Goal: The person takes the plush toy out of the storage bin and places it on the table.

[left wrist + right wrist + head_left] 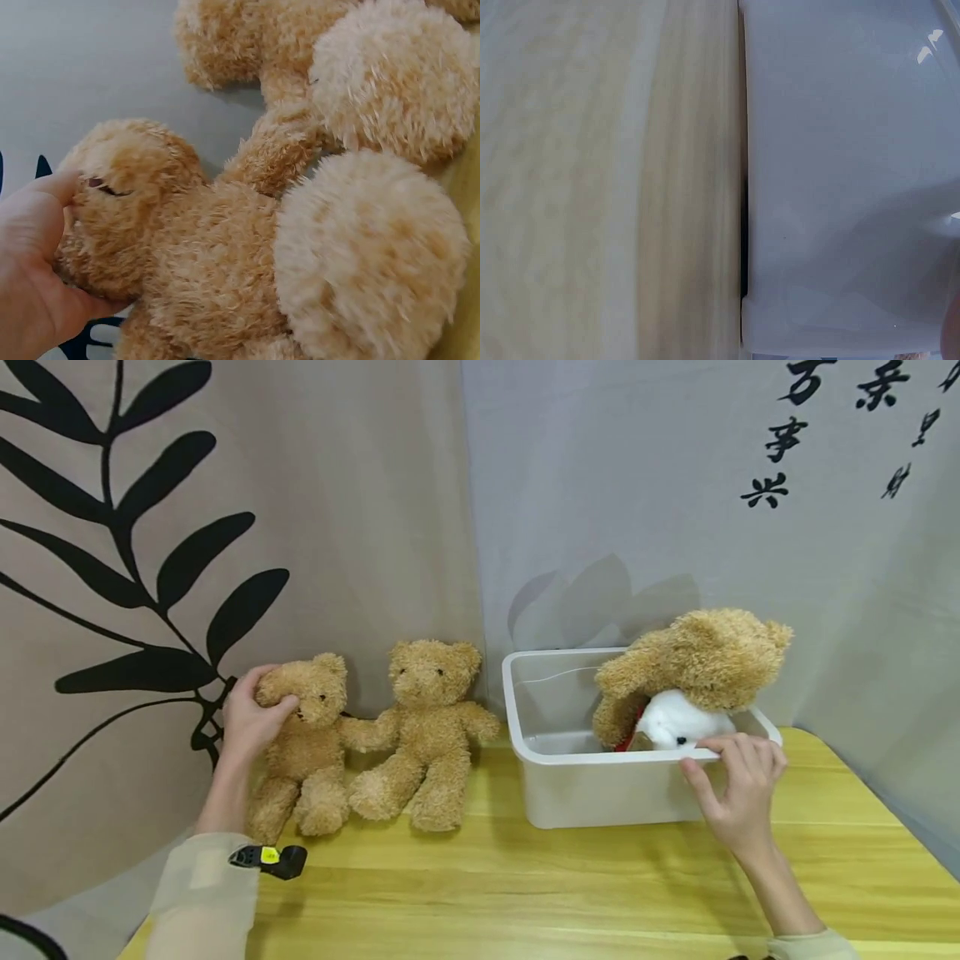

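My left hand (249, 718) holds the head of a light-brown teddy bear (302, 753), thumb across the front of its face and fingers behind. In the left wrist view the hand (30, 270) wraps the head from the side, and the bear's body (214, 262) lies toward the camera. A second teddy bear (435, 735) sits beside it, their arms overlapping. My right hand (742, 789) grips the front rim of a white plastic bin (600, 793), thumb outside. Inside the bin, a brown teddy bear (720, 660) leans over a white plush toy (678, 717) with a dark eye.
Bin and bears stand on a yellow wood-grain table (480, 893), close to a pale cloth backdrop (360, 527) printed with dark leaves and characters. The right wrist view shows the bin's side wall (847, 150) above the tabletop (615, 187).
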The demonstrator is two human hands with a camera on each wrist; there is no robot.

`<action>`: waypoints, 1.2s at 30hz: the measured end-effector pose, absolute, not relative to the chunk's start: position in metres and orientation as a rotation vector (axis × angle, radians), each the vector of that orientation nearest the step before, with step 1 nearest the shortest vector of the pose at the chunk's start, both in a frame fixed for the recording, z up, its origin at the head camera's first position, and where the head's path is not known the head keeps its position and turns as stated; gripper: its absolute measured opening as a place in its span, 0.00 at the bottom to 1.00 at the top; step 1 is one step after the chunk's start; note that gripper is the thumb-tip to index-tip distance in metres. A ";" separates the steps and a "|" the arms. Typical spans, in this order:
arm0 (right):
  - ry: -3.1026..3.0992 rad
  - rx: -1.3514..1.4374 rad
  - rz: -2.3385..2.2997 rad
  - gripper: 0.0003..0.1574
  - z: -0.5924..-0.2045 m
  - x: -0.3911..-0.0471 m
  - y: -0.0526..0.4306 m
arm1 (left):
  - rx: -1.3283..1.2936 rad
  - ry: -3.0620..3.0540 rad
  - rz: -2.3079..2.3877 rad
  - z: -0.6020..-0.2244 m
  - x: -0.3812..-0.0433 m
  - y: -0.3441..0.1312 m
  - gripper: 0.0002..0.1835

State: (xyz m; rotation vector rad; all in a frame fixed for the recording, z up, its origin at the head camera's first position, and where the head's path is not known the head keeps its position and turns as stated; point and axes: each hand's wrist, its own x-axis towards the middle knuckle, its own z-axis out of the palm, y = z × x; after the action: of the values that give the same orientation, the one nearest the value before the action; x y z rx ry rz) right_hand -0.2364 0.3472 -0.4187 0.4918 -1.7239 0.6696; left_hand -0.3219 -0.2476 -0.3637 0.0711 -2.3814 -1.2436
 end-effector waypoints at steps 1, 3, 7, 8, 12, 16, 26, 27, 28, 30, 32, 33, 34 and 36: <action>-1.725 0.489 0.668 0.45 -0.418 -0.236 0.348 | 0.078 -2.363 -1.241 -0.363 -0.323 -0.246 0.32; -1.728 0.487 0.665 0.45 -0.418 -0.236 0.348 | 0.105 -2.319 -1.266 -0.361 -0.326 -0.244 0.31; -1.734 0.492 0.662 0.44 -0.419 -0.235 0.347 | 0.156 -2.232 -1.290 -0.357 -0.331 -0.241 0.29; -1.732 0.493 0.664 0.44 -0.420 -0.235 0.347 | 0.149 -2.220 -1.294 -0.356 -0.332 -0.241 0.29; -1.716 0.491 0.665 0.45 -0.420 -0.234 0.345 | 0.072 -2.242 -1.297 -0.357 -0.339 -0.239 0.30; -1.716 0.491 0.661 0.44 -0.418 -0.233 0.345 | 0.004 -2.333 -1.314 -0.363 -0.344 -0.238 0.32; -1.722 0.488 0.664 0.44 -0.418 -0.234 0.345 | -0.109 -2.425 -1.274 -0.367 -0.351 -0.238 0.30; -1.722 0.487 0.666 0.44 -0.418 -0.234 0.345 | -0.108 -2.414 -1.270 -0.367 -0.351 -0.238 0.29; -1.723 0.487 0.666 0.44 -0.419 -0.234 0.345 | -0.100 -2.403 -1.275 -0.368 -0.351 -0.238 0.29; -1.724 0.486 0.666 0.44 -0.419 -0.234 0.345 | -0.068 -2.398 -1.281 -0.370 -0.351 -0.238 0.28; -1.724 0.488 0.666 0.44 -0.419 -0.235 0.346 | -0.013 -2.408 -1.291 -0.373 -0.349 -0.238 0.28; -1.724 0.488 0.666 0.44 -0.419 -0.235 0.346 | 0.011 -2.415 -1.299 -0.375 -0.348 -0.237 0.29; -1.723 0.487 0.664 0.45 -0.419 -0.235 0.346 | 0.031 -2.420 -1.306 -0.377 -0.347 -0.236 0.29; -1.724 0.485 0.662 0.45 -0.419 -0.235 0.347 | 0.062 -2.424 -1.307 -0.380 -0.346 -0.234 0.29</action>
State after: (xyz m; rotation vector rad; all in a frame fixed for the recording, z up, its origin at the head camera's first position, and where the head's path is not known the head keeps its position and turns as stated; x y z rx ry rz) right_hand -0.2349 0.3470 -0.4190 0.4847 -1.7243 0.6619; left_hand -0.3457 -0.2343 -0.3800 0.0615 -2.4238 -1.3067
